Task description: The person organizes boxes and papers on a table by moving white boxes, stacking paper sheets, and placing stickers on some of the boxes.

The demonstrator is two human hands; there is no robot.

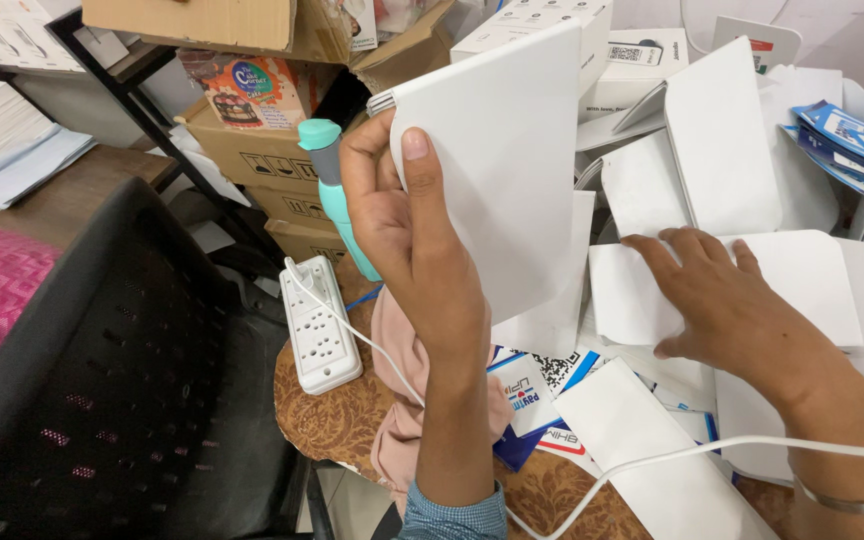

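I note the left hand (pixel 407 240) clenched on a white card sheet (pixel 497 160), held upright above the bench (pixel 342 420) by its left edge, thumb on its face. The right hand (pixel 732 300) lies released and flat on the white sheets (pixel 812 280) piled there. I judge the sheet light, stiff, crease-prone, best gripped at the edge; stacked cardboard boxes (pixel 252 150) and a power strip (pixel 320 325) leave little free room at left.

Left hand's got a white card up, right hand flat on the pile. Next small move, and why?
Probably lower the white card onto the white sheet under the right hand. The left hand pinches the card upright, clear of the table, while the right hand lies flat on the loose sheets, seemingly steadying them.
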